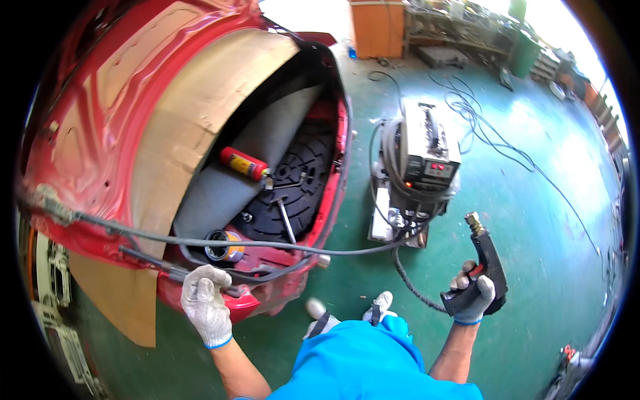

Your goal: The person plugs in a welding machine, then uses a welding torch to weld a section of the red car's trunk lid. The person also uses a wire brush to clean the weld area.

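My right hand [476,301], in a white knitted glove with a blue cuff, is wrapped round the grip of a black pistol-shaped welding gun [494,267]. A brass-coloured fitting tops the gun, and its red trigger shows by my fingers. From the grip a dark cable [413,285] runs back toward the welding machine [433,150]. My left hand [207,303], gloved alike, is raised at the near corner of the red car's open trunk [339,153], beside the tail light [241,305]. Its fingers are curled in; whatever they may hold is hidden.
In the trunk lie a small red fire extinguisher [243,163], a grey mat [233,193], a tape roll [227,247] and a metal tool [286,219]. A grey cable [300,249] crosses the trunk opening. Cardboard [200,107] hangs by the raised lid. Loose cables [497,137] trail over the floor.
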`<state>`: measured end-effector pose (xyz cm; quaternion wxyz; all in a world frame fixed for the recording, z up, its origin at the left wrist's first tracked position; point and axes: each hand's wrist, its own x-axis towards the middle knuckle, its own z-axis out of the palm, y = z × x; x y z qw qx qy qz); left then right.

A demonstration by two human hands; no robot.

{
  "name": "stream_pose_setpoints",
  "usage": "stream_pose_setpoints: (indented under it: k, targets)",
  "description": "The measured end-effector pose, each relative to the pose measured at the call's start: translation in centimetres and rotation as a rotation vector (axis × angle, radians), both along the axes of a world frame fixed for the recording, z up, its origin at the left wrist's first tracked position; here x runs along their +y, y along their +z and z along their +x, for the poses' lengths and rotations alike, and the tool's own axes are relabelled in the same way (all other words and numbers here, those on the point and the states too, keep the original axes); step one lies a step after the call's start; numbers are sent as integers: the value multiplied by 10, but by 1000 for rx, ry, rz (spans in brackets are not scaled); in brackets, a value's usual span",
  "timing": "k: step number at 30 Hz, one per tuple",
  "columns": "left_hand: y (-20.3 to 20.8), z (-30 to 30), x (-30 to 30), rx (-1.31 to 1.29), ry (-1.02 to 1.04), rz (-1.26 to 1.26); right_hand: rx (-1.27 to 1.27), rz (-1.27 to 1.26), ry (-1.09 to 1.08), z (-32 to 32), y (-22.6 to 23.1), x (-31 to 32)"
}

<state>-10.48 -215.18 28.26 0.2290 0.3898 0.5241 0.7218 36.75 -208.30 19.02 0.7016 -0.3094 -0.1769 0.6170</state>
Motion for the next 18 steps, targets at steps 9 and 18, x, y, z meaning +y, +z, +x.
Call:
stream_pose_setpoints:
  k: [9, 18]
  targets:
    - [-22, 75, 57, 127, -224, -631, 247, -162, 99, 70, -82, 1]
    - [-117, 76, 133, 230, -633, -834, 167, -314, 197, 58, -97, 18]
